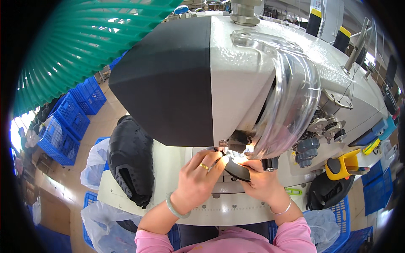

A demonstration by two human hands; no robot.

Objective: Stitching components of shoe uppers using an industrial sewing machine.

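Observation:
A dark curved strip of material (237,170) lies under the sewing machine's needle area (223,144), in the lamp's bright light. My left hand (197,181) pinches its left end close to the presser foot, with a gold ring on one finger. At the strip's right end, my right hand (261,181) grips it between the thumb and the fingers, which are partly hidden behind the strip. Above both hands rises the white and black sewing machine (244,76). A clear plastic guard (293,97) hangs on its right side.
Black moulded pieces (131,156) rest on the table's left side, with another black piece (331,189) at the right. Near it are a yellow tool (348,164) and a green clip-like item (294,191). Plastic-lined blue crates (90,198) stand beside the table; a green ribbed shape (80,46) overhangs upper left.

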